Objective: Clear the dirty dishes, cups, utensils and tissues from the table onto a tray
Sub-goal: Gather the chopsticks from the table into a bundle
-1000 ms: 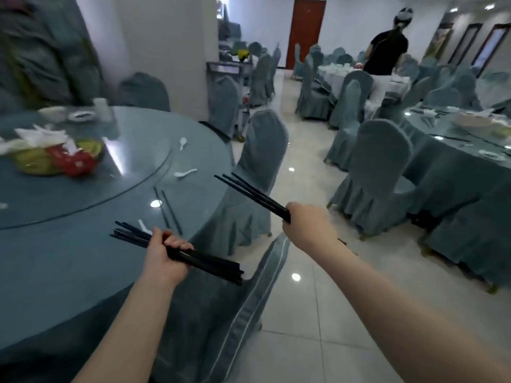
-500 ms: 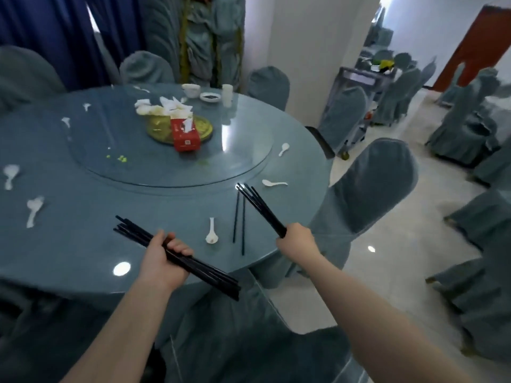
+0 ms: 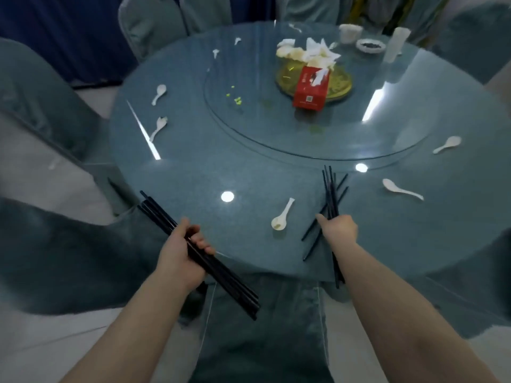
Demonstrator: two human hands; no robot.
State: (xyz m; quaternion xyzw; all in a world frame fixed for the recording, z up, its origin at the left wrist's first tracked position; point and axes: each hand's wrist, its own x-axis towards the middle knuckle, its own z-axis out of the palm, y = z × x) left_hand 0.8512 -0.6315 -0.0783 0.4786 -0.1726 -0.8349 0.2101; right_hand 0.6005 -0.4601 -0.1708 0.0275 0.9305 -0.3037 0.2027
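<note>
Both hands are curled tight around black chopsticks. The left hand (image 3: pixel 184 254) grips a thick bundle of chopsticks (image 3: pixel 221 275) that slants from the table's near edge down toward the person, its fingers wrapped round the middle of the bundle. The right hand (image 3: pixel 338 230) holds a smaller bunch of chopsticks (image 3: pixel 330 189) pointing up and away over the table (image 3: pixel 193 167), its fingers closed round them. Just beside that hand, a loose pair of chopsticks (image 3: pixel 313 240) lies on the tabletop, crossing under the held bunch.

A white spoon (image 3: pixel 282 216) rests between the two hands, near the table's front edge. Two more spoons lie to the right, one near (image 3: pixel 401 189) and one further off (image 3: pixel 448 144), and two to the left (image 3: pixel 159 93) (image 3: pixel 158 128).

On the glass turntable (image 3: pixel 249 128) stands a red tissue box (image 3: pixel 312 88) with a dark square code on its front; the white writing on it is too blurred to read. It leans on a gold-coloured plate (image 3: pixel 341 84), with crumpled tissues (image 3: pixel 309 52) heaped behind. A white cup (image 3: pixel 350 33), a small dish (image 3: pixel 370 45) and a tall white glass (image 3: pixel 396 44) sit at the far edge. Covered chairs (image 3: pixel 149 26) ring the table.
</note>
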